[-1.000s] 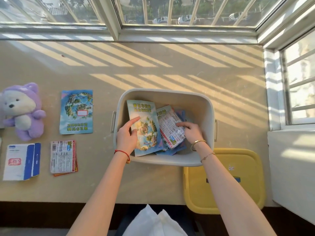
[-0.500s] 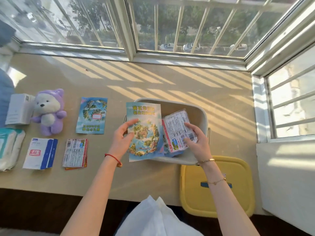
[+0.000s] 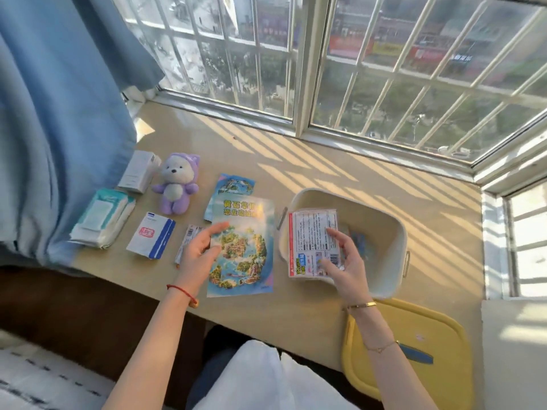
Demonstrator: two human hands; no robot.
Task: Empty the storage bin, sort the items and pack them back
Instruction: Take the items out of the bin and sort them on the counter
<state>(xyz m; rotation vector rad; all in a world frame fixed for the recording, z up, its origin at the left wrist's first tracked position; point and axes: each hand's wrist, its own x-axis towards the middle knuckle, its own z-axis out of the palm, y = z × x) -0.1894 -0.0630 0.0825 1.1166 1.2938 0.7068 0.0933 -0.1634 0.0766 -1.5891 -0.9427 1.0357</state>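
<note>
The cream storage bin stands on the beige sill with a few flat packets left inside. My left hand holds a blue map booklet by its left edge, over the sill to the left of the bin. My right hand grips a clear red-edged card packet above the bin's near left rim. A second map booklet, a purple plush bear, a white and blue box, a wipes pack and a white carton lie sorted to the left.
The bin's yellow lid lies at the sill's front edge, right of my right arm. A blue curtain hangs over the sill's left end. A small packet lies partly under my left hand. Barred windows close off the back and right.
Both hands lifted their items out of the bin. The left hand carried the map booklet leftward over the sill; the right raised the card packet to the bin's rim. The view swung left.
</note>
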